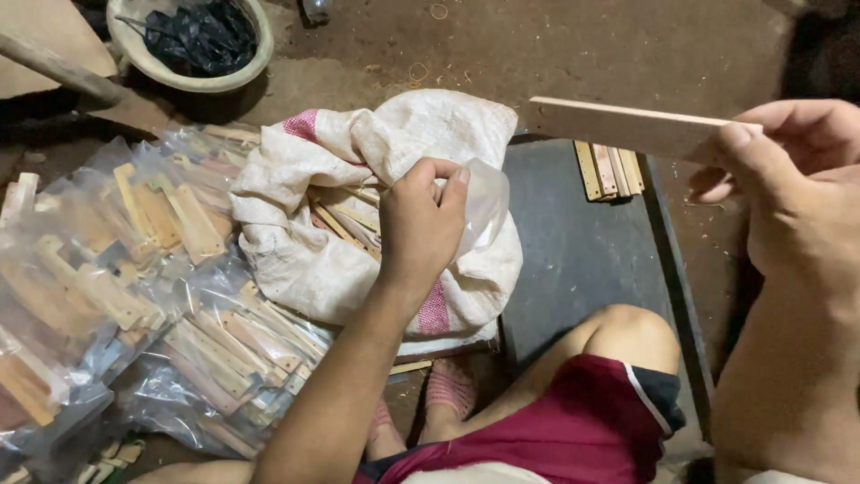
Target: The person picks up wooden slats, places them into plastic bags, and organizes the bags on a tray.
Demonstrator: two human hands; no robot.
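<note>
fingers of your left hand (419,220) pinch a clear plastic bag (484,204) above the white sack (358,143); your right hand (788,179) grips a wooden strip (627,125) right of the sack.

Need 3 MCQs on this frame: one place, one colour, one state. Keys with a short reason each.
1. Where is the left hand?
A. at the mouth of the white sack
B. in the round basin
C. on the dark slab

2. What colour are the shorts?
A. green
B. dark red
C. yellow

3. How is the flat wooden strip held?
A. lying on the floor
B. raised in the right hand
C. stuck in the sack

Keys: 1 A, the fingers pinch clear plastic at the sack's opening; 2 B, red cloth covers the thigh; 3 B, thumb and fingers grip its end in the air.
</note>
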